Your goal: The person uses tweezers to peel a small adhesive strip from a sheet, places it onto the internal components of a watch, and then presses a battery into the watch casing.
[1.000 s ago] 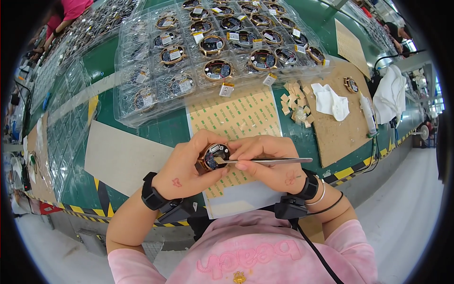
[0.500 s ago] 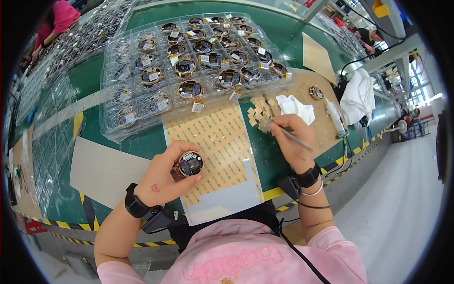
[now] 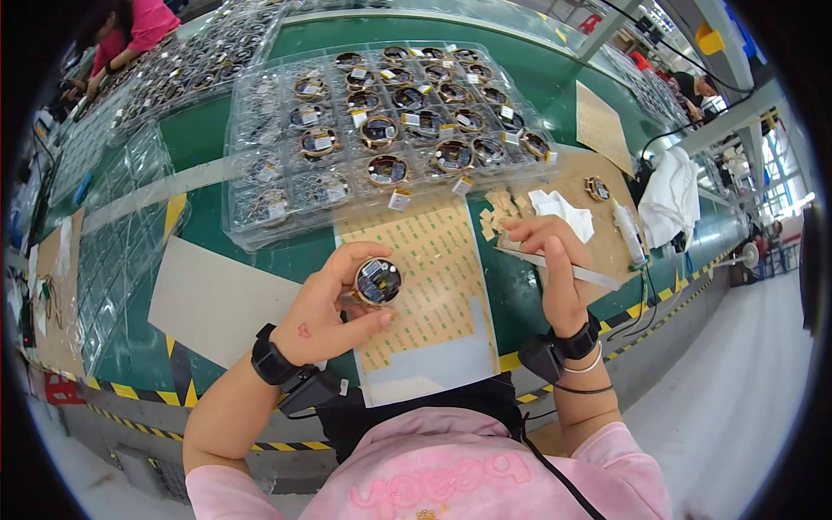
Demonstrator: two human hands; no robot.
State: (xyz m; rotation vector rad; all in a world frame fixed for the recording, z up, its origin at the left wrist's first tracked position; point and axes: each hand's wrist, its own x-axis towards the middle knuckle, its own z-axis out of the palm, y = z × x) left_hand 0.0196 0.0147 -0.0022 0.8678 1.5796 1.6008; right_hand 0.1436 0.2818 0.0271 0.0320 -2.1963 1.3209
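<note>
My left hand point(image 3: 319, 314) grips a round watch case point(image 3: 379, 281) with a gold rim, its dark circuit-board side facing up. Thumb and fingers hold it by the edge, above a tan sheet of adhesive pieces point(image 3: 425, 286) with green print. My right hand point(image 3: 563, 277) is closed round metal tweezers point(image 3: 596, 276), which slant across the fingers, tips toward the left. Those tips are near a loose pile of small tan squares point(image 3: 494, 218); whether they pinch anything is too small to tell. A crumpled white tissue point(image 3: 563, 213) lies just beyond the right hand.
Beyond the sheet stands a clear compartment tray point(image 3: 238, 227) of watch cases. Grey card point(image 3: 221, 299) lies left. To the right are a brown board point(image 3: 607, 227), a single watch case point(image 3: 597, 188), a white-bodied tool with a cable point(image 3: 629, 234) and white cloth point(image 3: 669, 195).
My head view has shifted, so the bench appears further right. My right hand has drawn back from the pile of squares, and the tweezers lie flatter. The left hand still holds the watch case.
</note>
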